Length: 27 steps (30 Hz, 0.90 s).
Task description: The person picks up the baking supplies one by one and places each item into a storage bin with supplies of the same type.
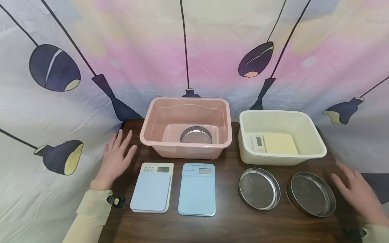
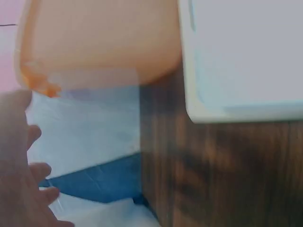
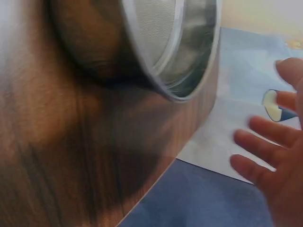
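At the table's left edge my left hand [image 1: 114, 162] is spread with fingers extended and holds nothing. Nearest to it is a cream kitchen scale [image 1: 152, 189] with a pale blue plate, and a light blue kitchen scale [image 1: 197, 194] lies to the right of that. My right hand [image 1: 357, 190] hovers at the right edge, fingers loosely extended, beside a round metal sieve [image 1: 311, 194] and apart from it. Another round sieve [image 1: 259, 189] lies just left of that one. In the right wrist view the nearer sieve [image 3: 180, 90] shows its rim and mesh.
A pink plastic basin [image 1: 186, 150] stands at the back middle with a round sieve [image 1: 197, 134] inside. To its right, a cream basin [image 1: 273, 159] contains a pale yellow kitchen scale [image 1: 279, 143]. A printed cloth [image 1: 212, 50] hangs behind the dark wooden table [image 1: 226, 222].
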### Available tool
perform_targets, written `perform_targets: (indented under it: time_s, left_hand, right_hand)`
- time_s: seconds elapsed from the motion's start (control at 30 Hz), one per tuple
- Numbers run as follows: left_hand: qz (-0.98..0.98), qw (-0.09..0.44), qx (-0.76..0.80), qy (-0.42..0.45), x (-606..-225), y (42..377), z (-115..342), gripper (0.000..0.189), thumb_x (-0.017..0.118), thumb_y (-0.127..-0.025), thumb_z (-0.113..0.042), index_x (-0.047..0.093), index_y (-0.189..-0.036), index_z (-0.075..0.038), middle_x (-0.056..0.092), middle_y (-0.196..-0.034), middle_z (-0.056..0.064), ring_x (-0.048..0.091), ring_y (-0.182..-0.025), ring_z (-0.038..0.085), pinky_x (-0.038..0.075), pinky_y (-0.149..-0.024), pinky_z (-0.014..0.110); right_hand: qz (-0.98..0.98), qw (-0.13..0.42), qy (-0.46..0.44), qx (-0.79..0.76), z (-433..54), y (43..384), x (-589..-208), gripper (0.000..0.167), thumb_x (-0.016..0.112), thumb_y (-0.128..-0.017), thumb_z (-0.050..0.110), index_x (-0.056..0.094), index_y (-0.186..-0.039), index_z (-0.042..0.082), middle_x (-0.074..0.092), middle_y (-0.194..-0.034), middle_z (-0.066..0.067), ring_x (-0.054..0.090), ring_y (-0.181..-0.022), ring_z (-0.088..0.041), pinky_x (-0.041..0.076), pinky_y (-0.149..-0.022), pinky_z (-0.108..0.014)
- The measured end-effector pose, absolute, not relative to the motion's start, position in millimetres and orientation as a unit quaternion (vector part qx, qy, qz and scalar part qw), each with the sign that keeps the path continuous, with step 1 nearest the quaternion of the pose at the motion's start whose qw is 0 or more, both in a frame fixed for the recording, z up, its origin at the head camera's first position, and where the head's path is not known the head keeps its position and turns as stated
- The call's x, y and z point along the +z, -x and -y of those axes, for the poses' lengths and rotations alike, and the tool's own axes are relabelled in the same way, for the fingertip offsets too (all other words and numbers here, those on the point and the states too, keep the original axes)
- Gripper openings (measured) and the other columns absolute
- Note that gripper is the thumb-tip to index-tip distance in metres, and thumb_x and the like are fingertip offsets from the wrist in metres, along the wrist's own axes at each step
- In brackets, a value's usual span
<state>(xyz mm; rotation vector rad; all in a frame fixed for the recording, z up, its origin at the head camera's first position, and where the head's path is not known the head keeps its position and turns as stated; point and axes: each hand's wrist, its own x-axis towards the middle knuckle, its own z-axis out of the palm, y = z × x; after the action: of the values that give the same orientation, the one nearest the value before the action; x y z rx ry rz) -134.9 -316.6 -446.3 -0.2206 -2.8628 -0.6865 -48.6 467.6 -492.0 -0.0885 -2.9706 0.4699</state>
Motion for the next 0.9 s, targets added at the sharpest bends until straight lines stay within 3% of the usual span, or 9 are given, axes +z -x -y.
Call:
perform_targets:
  time_s: [0.07, 0.13, 0.23, 0.37, 0.47, 0.6, 0.83, 0.9]
  left_hand:
    - [0.953, 0.106, -0.271, 0.081, -442, 135, 312, 0.062, 0.046, -0.112, -0.038, 0.028, -0.166, -0.015, 0.015, -0.169, 0.029, 0.015, -0.152, 0.056, 0.016, -0.114, 0.080]
    - [0.940, 0.116, -0.308, 0.087, -438, 136, 308, 0.059, 0.047, -0.112, -0.033, 0.030, -0.165, -0.013, 0.021, -0.169, 0.028, 0.021, -0.151, 0.054, 0.024, -0.115, 0.076]
    - [0.925, 0.120, -0.351, 0.087, -431, 137, 302, 0.058, 0.050, -0.112, -0.030, 0.032, -0.164, -0.013, 0.028, -0.168, 0.022, 0.027, -0.152, 0.048, 0.032, -0.114, 0.070]
    - [0.912, 0.108, -0.390, 0.066, -424, 137, 293, 0.059, 0.052, -0.111, -0.032, 0.033, -0.165, -0.019, 0.035, -0.167, 0.014, 0.040, -0.147, 0.042, 0.043, -0.111, 0.060]
    - [0.899, 0.086, -0.427, 0.052, -420, 138, 286, 0.061, 0.055, -0.109, -0.031, 0.031, -0.165, -0.021, 0.035, -0.167, 0.013, 0.047, -0.142, 0.042, 0.051, -0.107, 0.033]
    - [0.877, 0.068, -0.474, 0.052, -421, 140, 277, 0.065, 0.059, -0.108, -0.025, 0.030, -0.165, -0.017, 0.034, -0.166, 0.019, 0.048, -0.141, 0.043, 0.042, -0.093, 0.004]
    - [0.852, 0.072, -0.514, 0.067, -428, 143, 272, 0.062, 0.059, -0.108, -0.016, 0.032, -0.163, -0.008, 0.037, -0.164, 0.020, 0.053, -0.135, 0.043, 0.043, -0.094, 0.003]
    - [0.849, 0.070, -0.520, 0.067, -429, 144, 270, 0.062, 0.058, -0.108, -0.018, 0.032, -0.163, -0.008, 0.036, -0.165, 0.018, 0.052, -0.137, 0.043, 0.043, -0.095, 0.004]
  right_hand:
    - [0.987, 0.047, 0.024, 0.153, -471, 49, -489, 0.053, 0.058, -0.107, 0.028, 0.049, -0.137, -0.015, 0.054, -0.099, -0.030, 0.053, -0.084, -0.042, 0.045, -0.067, -0.058]
    - [0.988, 0.020, 0.014, 0.151, -473, 51, -487, 0.048, 0.061, -0.106, 0.026, 0.054, -0.129, -0.015, 0.059, -0.094, -0.029, 0.057, -0.078, -0.037, 0.048, -0.063, -0.054]
    - [0.987, -0.037, -0.005, 0.158, -477, 52, -488, 0.050, 0.063, -0.105, 0.028, 0.055, -0.127, -0.017, 0.062, -0.108, -0.039, 0.064, -0.087, -0.048, 0.053, -0.070, -0.059]
    - [0.978, -0.121, -0.005, 0.170, -480, 49, -495, 0.063, 0.062, -0.106, 0.035, 0.048, -0.136, -0.018, 0.054, -0.126, -0.048, 0.059, -0.106, -0.063, 0.052, -0.080, -0.068]
    - [0.972, -0.154, 0.001, 0.176, -480, 46, -501, 0.069, 0.062, -0.105, 0.038, 0.043, -0.139, -0.019, 0.054, -0.126, -0.048, 0.058, -0.107, -0.063, 0.054, -0.080, -0.068]
    - [0.965, -0.164, -0.014, 0.204, -480, 41, -509, 0.070, 0.062, -0.106, 0.034, 0.038, -0.144, -0.019, 0.047, -0.135, -0.050, 0.054, -0.113, -0.067, 0.054, -0.083, -0.069]
    - [0.967, -0.142, -0.028, 0.209, -481, 39, -516, 0.066, 0.061, -0.106, 0.030, 0.037, -0.149, -0.015, 0.045, -0.138, -0.049, 0.051, -0.117, -0.069, 0.051, -0.085, -0.072]
    - [0.969, -0.130, -0.029, 0.208, -480, 37, -517, 0.066, 0.061, -0.106, 0.028, 0.036, -0.155, -0.008, 0.047, -0.139, -0.047, 0.053, -0.116, -0.066, 0.054, -0.084, -0.067]
